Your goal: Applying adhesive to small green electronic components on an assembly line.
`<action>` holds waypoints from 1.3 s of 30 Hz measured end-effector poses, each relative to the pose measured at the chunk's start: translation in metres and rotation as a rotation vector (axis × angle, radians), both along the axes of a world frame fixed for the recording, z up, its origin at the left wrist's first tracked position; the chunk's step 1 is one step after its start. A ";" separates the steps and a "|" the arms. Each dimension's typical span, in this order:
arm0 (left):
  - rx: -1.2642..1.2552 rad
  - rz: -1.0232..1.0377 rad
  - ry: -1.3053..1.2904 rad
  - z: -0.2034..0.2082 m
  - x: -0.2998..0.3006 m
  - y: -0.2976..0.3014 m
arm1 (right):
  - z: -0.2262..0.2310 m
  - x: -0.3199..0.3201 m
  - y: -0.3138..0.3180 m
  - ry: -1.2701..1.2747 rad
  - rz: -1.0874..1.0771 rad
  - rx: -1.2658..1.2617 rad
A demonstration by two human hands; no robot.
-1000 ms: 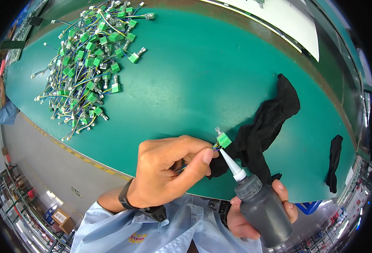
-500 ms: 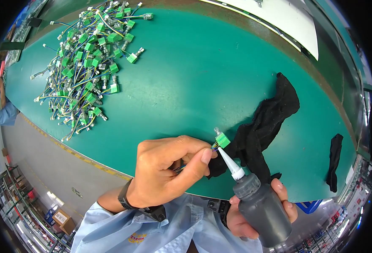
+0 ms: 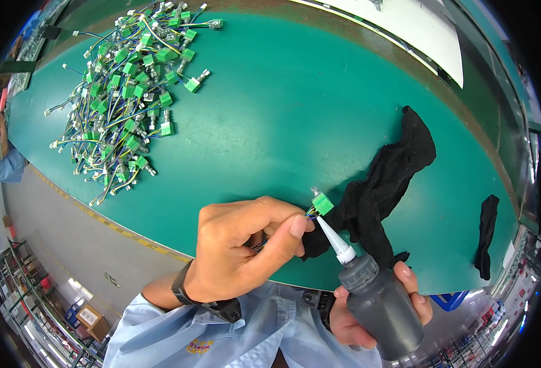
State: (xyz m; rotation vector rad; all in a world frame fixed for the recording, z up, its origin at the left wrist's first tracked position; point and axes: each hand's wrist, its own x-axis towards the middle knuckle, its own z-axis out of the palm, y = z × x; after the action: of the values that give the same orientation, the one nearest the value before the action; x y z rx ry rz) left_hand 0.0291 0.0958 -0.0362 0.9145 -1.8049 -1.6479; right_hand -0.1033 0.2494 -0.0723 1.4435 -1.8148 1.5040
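Note:
My left hand (image 3: 246,245) pinches the wires of a small green connector (image 3: 322,203) with a metal threaded end pointing away from me. The wires run back under my fingers, where most of their length is hidden. My right hand (image 3: 350,319) is wrapped round a dark squeeze bottle (image 3: 386,310) with a white tapered nozzle (image 3: 336,239). The bottle tilts up and to the left, and its nozzle tip is at the connector's wired end; whether they touch I cannot tell.
A heap of similar wired green connectors (image 3: 129,92) covers the left part of the green table (image 3: 270,92). A crumpled black cloth (image 3: 399,162) lies right of the held connector, and a smaller black strip (image 3: 486,236) farther right. Another person (image 3: 0,153) is at the far left.
Almost nothing differs. The held connector has turned or shifted very slightly at the nozzle tip, while both hands keep their places.

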 end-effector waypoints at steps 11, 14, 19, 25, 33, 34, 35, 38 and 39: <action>0.008 0.009 0.019 0.000 -0.001 0.001 | 0.000 -0.002 -0.001 0.022 0.019 -0.004; 0.015 0.023 0.031 -0.001 -0.001 0.001 | 0.000 -0.002 -0.001 0.023 0.017 -0.003; 0.019 0.012 0.024 -0.001 0.000 0.001 | 0.000 -0.005 -0.002 0.045 0.055 -0.010; -0.003 0.015 0.031 -0.003 0.000 0.001 | 0.001 -0.004 0.002 0.060 0.040 0.034; 0.008 0.009 0.025 -0.002 0.000 0.001 | 0.002 -0.008 0.003 0.075 0.074 0.045; 0.009 0.008 0.025 -0.001 -0.001 0.001 | 0.002 -0.008 0.003 0.075 0.074 0.045; 0.005 0.007 0.026 -0.001 -0.001 0.001 | 0.001 -0.007 0.002 0.073 0.070 0.031; -0.003 0.006 0.026 -0.002 -0.001 0.001 | 0.000 -0.006 -0.001 0.068 0.063 0.002; -0.003 0.009 0.025 -0.002 -0.001 0.001 | -0.001 -0.006 -0.001 0.069 0.065 -0.005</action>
State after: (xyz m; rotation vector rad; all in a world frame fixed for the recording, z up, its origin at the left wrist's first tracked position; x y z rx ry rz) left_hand 0.0286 0.0966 -0.0382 0.8959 -1.7836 -1.6438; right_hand -0.1096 0.2481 -0.0730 1.5461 -1.7377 1.4694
